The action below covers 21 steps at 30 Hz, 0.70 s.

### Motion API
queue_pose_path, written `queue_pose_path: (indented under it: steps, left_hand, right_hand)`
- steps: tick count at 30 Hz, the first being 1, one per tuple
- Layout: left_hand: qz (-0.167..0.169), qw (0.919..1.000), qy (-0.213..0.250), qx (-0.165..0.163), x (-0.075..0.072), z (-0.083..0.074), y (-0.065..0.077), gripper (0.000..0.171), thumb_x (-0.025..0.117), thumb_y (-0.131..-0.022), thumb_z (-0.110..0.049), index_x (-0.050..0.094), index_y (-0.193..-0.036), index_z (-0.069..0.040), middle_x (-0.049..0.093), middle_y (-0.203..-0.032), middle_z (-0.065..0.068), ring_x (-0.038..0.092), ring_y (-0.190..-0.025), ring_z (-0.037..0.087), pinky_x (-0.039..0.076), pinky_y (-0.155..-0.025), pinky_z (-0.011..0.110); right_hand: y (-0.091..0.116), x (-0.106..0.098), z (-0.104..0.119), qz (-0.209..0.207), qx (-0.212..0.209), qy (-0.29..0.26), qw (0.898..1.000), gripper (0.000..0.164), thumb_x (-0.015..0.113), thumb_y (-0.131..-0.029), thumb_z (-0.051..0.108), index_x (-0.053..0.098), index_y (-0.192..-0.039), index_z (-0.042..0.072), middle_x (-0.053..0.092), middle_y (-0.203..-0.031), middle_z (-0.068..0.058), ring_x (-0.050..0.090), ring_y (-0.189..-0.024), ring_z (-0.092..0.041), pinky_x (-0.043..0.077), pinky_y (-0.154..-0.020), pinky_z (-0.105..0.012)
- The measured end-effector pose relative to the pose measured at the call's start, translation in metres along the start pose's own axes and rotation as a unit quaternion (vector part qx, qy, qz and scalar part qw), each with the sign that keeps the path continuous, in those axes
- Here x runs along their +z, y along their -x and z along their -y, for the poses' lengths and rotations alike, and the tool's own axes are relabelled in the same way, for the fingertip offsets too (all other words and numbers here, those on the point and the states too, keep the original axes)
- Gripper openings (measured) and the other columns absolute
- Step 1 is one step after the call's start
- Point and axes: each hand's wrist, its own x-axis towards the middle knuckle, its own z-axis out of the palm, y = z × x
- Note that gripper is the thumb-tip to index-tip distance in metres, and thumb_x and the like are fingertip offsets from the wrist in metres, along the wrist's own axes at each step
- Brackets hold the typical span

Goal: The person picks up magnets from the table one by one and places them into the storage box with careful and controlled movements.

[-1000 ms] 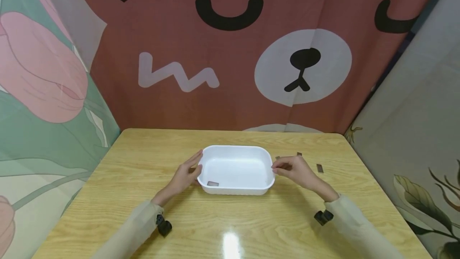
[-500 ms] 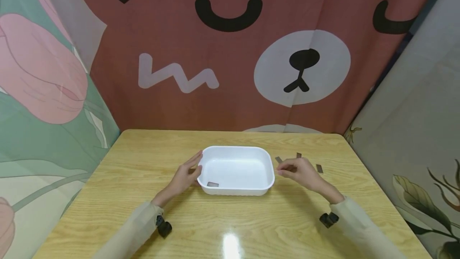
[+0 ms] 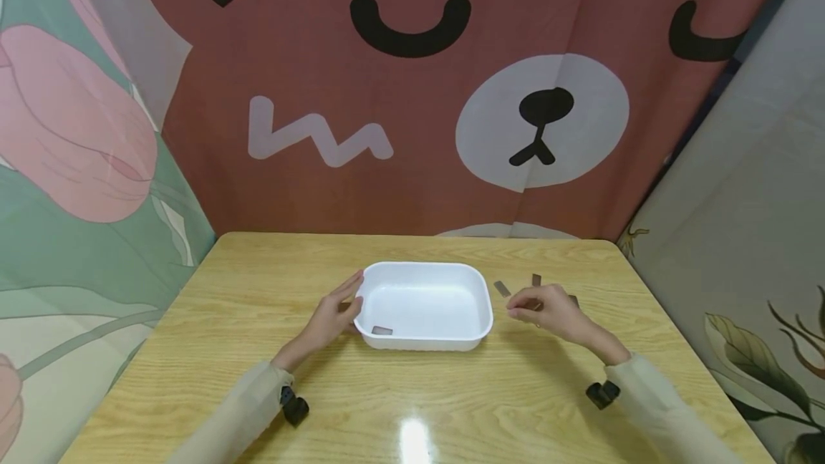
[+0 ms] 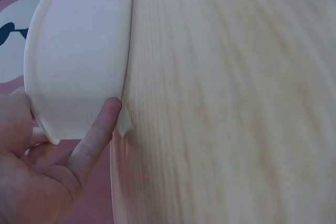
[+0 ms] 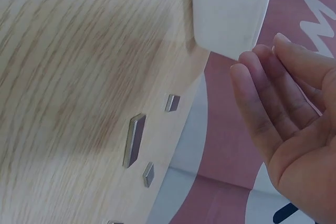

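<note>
A white rectangular plastic tub stands on the wooden table, with one small flat metallic piece lying in its near left corner. My left hand holds the tub's left end; in the left wrist view one finger lies along its outer wall while others reach the rim. Right of the tub, my right hand hovers over the table with loosely bent fingers, and the right wrist view shows nothing between them. Behind it lie flat metallic pieces, one grey and one dark; another is partly hidden by the hand.
The right wrist view shows several such metallic pieces, including a longer bar, near the far table edge. A bear-print curtain hangs right behind the table. Printed fabric flanks the right side.
My right hand has drawn away from the tub's right rim, moving right and slightly nearer, uncovering the grey piece and partly covering the rightmost one. My left hand and the tub have stayed put.
</note>
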Motion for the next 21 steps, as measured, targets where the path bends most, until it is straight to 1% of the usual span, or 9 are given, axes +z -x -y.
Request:
queue_pose_path:
  steps: [3,7,10,14,18,21]
  left_hand:
    - [-0.001,1.0000,-0.005,-0.003,0.000,-0.001,0.000,0.053,0.051,-0.102,0.002,0.030,-0.150,0.007,0.019,-0.161,0.018,0.058,-0.112,0.052,0.065,-0.066,0.031]
    - [0.001,1.0000,-0.004,0.004,0.000,-0.001,0.001,0.052,0.050,-0.102,0.003,0.029,-0.150,0.009,0.018,-0.161,0.020,0.058,-0.110,0.052,0.065,-0.065,0.032]
    - [0.004,0.9999,0.000,0.011,0.000,0.000,0.001,0.052,0.050,-0.102,0.004,0.029,-0.149,0.010,0.018,-0.161,0.022,0.058,-0.109,0.053,0.065,-0.064,0.032]
    - [0.002,1.0000,0.001,0.001,0.000,0.000,0.001,0.053,0.050,-0.102,0.003,0.030,-0.150,0.008,0.019,-0.161,0.019,0.059,-0.110,0.051,0.065,-0.064,0.032]
    - [0.002,0.9999,-0.005,-0.010,-0.001,-0.001,0.000,0.053,0.050,-0.102,0.002,0.030,-0.150,0.006,0.019,-0.162,0.016,0.059,-0.111,0.050,0.065,-0.066,0.032]
    - [0.006,0.9999,-0.007,-0.008,-0.001,-0.001,0.000,0.053,0.050,-0.102,0.002,0.029,-0.151,0.007,0.018,-0.162,0.018,0.058,-0.112,0.051,0.065,-0.067,0.032]
  right_hand:
    - [0.001,-0.001,-0.002,-0.002,0.001,0.009,1.000,0.007,0.073,-0.090,0.009,0.076,-0.096,0.011,0.073,-0.088,0.002,0.068,-0.074,-0.008,0.062,-0.063,-0.026]
    - [0.003,-0.003,-0.007,0.001,0.008,0.015,1.000,0.006,0.074,-0.090,0.010,0.075,-0.096,0.011,0.073,-0.087,0.003,0.068,-0.074,-0.009,0.061,-0.060,-0.025]
    - [0.004,-0.003,-0.010,0.007,0.011,0.013,1.000,0.006,0.073,-0.090,0.009,0.075,-0.096,0.011,0.073,-0.087,0.002,0.069,-0.071,-0.016,0.061,-0.057,-0.025]
    - [0.006,-0.005,-0.013,0.014,0.010,0.010,1.000,0.006,0.072,-0.091,0.007,0.075,-0.095,0.009,0.072,-0.086,0.001,0.068,-0.067,-0.026,0.060,-0.054,-0.025]
    - [0.008,-0.007,-0.013,0.017,0.007,0.021,1.000,0.006,0.073,-0.090,0.006,0.075,-0.094,0.010,0.072,-0.085,0.000,0.068,-0.066,-0.026,0.060,-0.055,-0.025]
    - [0.010,-0.009,-0.013,0.021,0.008,0.033,0.999,0.005,0.073,-0.089,0.006,0.076,-0.093,0.009,0.072,-0.085,0.001,0.068,-0.066,-0.021,0.060,-0.057,-0.025]
